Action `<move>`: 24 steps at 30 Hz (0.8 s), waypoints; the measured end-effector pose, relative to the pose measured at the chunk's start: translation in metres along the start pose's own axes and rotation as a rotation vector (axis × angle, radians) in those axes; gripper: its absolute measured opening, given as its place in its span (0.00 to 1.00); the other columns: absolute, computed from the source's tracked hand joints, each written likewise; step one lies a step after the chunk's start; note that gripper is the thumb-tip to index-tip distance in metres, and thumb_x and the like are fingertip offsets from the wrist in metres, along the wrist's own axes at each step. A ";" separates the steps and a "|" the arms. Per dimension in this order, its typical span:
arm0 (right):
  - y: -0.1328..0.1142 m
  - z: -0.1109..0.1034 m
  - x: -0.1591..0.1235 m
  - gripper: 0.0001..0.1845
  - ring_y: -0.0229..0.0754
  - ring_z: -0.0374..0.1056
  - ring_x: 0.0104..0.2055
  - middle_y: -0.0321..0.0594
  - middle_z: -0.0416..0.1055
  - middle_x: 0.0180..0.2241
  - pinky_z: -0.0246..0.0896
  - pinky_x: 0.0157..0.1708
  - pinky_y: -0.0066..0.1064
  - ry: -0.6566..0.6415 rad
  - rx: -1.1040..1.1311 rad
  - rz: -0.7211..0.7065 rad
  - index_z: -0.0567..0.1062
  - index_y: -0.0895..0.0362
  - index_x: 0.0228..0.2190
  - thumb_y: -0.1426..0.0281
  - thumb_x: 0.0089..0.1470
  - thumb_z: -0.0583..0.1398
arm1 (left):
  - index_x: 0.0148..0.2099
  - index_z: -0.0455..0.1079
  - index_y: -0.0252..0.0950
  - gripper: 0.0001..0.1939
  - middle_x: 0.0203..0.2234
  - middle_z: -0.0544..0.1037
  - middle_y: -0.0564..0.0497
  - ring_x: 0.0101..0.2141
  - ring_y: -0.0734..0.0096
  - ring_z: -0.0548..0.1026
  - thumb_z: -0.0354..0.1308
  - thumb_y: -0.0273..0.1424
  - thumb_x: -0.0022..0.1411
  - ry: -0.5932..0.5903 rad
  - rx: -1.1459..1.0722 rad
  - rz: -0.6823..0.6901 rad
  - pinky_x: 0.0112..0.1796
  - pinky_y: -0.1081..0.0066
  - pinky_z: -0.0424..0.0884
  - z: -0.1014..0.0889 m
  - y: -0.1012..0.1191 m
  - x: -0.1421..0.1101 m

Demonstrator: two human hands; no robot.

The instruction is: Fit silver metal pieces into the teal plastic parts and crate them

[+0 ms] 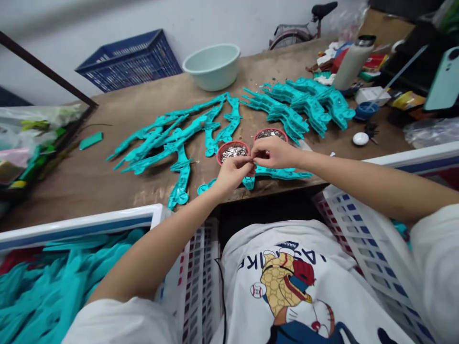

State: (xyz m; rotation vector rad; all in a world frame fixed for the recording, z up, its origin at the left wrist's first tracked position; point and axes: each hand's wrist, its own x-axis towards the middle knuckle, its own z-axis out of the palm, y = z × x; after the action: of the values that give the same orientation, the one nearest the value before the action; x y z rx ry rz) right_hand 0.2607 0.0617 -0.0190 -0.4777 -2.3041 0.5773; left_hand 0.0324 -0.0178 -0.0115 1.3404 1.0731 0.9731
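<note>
My left hand [232, 174] and my right hand [272, 153] meet over the wooden table's front edge, their fingertips pinched together. Anything small between them is hidden by my fingers. Just beyond them sit two small red baskets, the nearer [234, 152] and the farther [270, 134], both holding small silver pieces. My right hand partly covers the farther basket's rim. A flat turquoise plastic moulded piece [278, 173] lies under my hands, and more turquoise plastic pieces [179, 138] are spread on the left. A stacked heap of them [297, 107] lies at the right.
A white-and-blue plastic crate [71, 282] full of turquoise pieces stands at my lower left, with another crate [369, 248] at my right. Behind the table are a blue crate [129, 60] and a pale green basin [211, 67]. A bottle [353, 64], a phone [444, 79] and clutter fill the right end.
</note>
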 end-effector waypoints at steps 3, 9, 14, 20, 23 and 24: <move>-0.001 -0.001 0.000 0.06 0.44 0.75 0.37 0.40 0.83 0.36 0.67 0.42 0.35 -0.017 -0.002 0.043 0.84 0.54 0.38 0.68 0.66 0.65 | 0.41 0.87 0.35 0.14 0.30 0.87 0.50 0.32 0.67 0.84 0.75 0.42 0.66 0.029 0.133 0.100 0.38 0.70 0.84 -0.002 -0.003 0.001; -0.003 -0.001 0.001 0.09 0.45 0.77 0.40 0.41 0.85 0.39 0.72 0.42 0.33 -0.013 0.166 0.190 0.85 0.56 0.42 0.63 0.68 0.69 | 0.38 0.85 0.37 0.21 0.29 0.86 0.48 0.30 0.64 0.83 0.68 0.49 0.76 0.033 0.280 0.278 0.35 0.68 0.80 -0.005 -0.012 0.005; 0.007 -0.009 0.001 0.12 0.44 0.78 0.40 0.39 0.85 0.39 0.72 0.43 0.33 -0.133 0.265 0.225 0.86 0.56 0.45 0.60 0.71 0.71 | 0.38 0.84 0.37 0.23 0.31 0.87 0.46 0.33 0.62 0.83 0.62 0.48 0.82 0.032 0.467 0.333 0.38 0.66 0.76 -0.004 -0.017 0.008; 0.026 -0.035 -0.002 0.07 0.44 0.77 0.44 0.40 0.86 0.43 0.68 0.49 0.34 -0.346 -0.041 0.228 0.88 0.56 0.46 0.70 0.73 0.67 | 0.74 0.82 0.24 0.30 0.65 0.88 0.27 0.65 0.37 0.86 0.56 0.40 0.85 -0.074 0.973 0.494 0.67 0.46 0.80 -0.002 -0.036 0.007; 0.037 -0.037 -0.005 0.10 0.46 0.77 0.45 0.42 0.88 0.43 0.66 0.49 0.35 -0.556 -0.207 0.204 0.89 0.56 0.45 0.74 0.72 0.65 | 0.87 0.69 0.27 0.38 0.84 0.68 0.25 0.85 0.32 0.66 0.59 0.40 0.84 -0.211 1.234 0.499 0.81 0.36 0.66 -0.003 -0.049 0.001; 0.040 -0.035 -0.006 0.10 0.47 0.78 0.45 0.43 0.88 0.44 0.66 0.48 0.35 -0.611 -0.246 0.196 0.89 0.57 0.46 0.74 0.72 0.65 | 0.87 0.68 0.29 0.38 0.86 0.65 0.27 0.86 0.33 0.62 0.59 0.40 0.85 -0.249 1.294 0.483 0.82 0.35 0.62 -0.004 -0.053 -0.001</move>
State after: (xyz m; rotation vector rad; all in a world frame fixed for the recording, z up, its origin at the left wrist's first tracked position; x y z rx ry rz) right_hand 0.2963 0.1017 -0.0205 -0.7290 -2.9540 0.5944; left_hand 0.0251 -0.0185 -0.0646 2.7769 1.2287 0.3114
